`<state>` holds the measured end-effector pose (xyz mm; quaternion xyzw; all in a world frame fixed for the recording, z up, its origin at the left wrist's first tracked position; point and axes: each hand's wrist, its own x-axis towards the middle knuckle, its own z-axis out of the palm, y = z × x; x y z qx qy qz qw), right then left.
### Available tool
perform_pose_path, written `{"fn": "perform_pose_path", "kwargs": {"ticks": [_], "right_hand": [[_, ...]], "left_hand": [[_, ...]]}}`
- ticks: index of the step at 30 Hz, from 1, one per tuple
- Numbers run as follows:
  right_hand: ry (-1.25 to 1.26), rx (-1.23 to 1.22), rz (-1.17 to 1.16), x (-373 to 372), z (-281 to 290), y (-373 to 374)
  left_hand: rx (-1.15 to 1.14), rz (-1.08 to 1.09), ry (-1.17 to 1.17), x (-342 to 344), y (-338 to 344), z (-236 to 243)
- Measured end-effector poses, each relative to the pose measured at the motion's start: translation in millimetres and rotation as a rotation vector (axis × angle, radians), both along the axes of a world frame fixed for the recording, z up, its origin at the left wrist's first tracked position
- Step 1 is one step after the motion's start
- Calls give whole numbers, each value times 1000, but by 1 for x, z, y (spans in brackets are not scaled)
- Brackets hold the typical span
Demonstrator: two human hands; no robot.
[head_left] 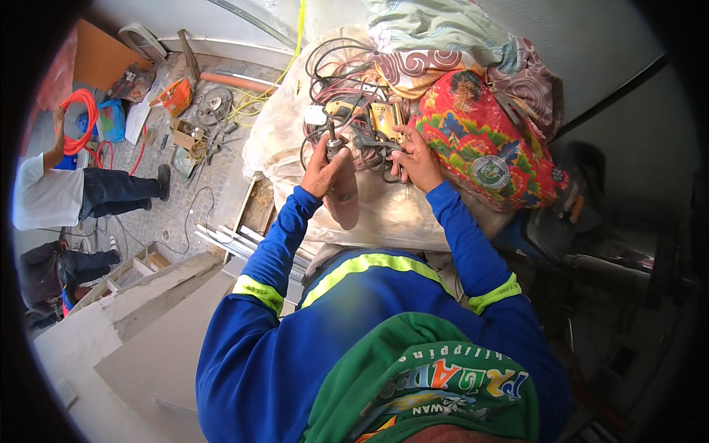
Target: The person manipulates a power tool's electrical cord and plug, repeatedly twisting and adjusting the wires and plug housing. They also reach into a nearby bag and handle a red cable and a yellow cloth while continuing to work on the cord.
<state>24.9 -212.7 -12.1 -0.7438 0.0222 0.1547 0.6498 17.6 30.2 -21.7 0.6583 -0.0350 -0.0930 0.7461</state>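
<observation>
My left hand (325,176) is closed round what looks like a power drill (334,145), its dark chuck end pointing away from me. A pinkish-brown rounded body (346,203) shows beneath that hand; whether it is part of the drill I cannot tell. My right hand (419,160) has its fingers curled on a black cord (380,146), just right of the drill. Beyond both hands lie a yellow power tool (342,111), a yellow-orange case-like piece (384,118) and a tangle of black and red cords (325,63).
The tools rest on a pile covered with pale plastic sheeting (277,125). A red flowered bundle (480,140) and patterned cloth (436,37) lie at right and behind. At far left, one person (55,192) holds an orange hose coil (85,122); another (52,273) is lower down. Tools litter the floor.
</observation>
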Motion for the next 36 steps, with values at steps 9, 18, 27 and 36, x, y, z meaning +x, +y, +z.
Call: {"fn": "perform_pose_path", "kwargs": {"ticks": [9, 18, 27, 36], "right_hand": [[-509, -466, -159, 6, 16, 15], [-596, -576, 118, 39, 37, 15], [-706, -1083, 100, 48, 8, 21], [-399, -405, 146, 35, 29, 30]], "left_hand": [[-124, 63, 10, -10, -20, 46], [7, 47, -48, 11, -30, 6], [-31, -27, 54, 11, -41, -8], [6, 6, 79, 10, -52, -23]]}}
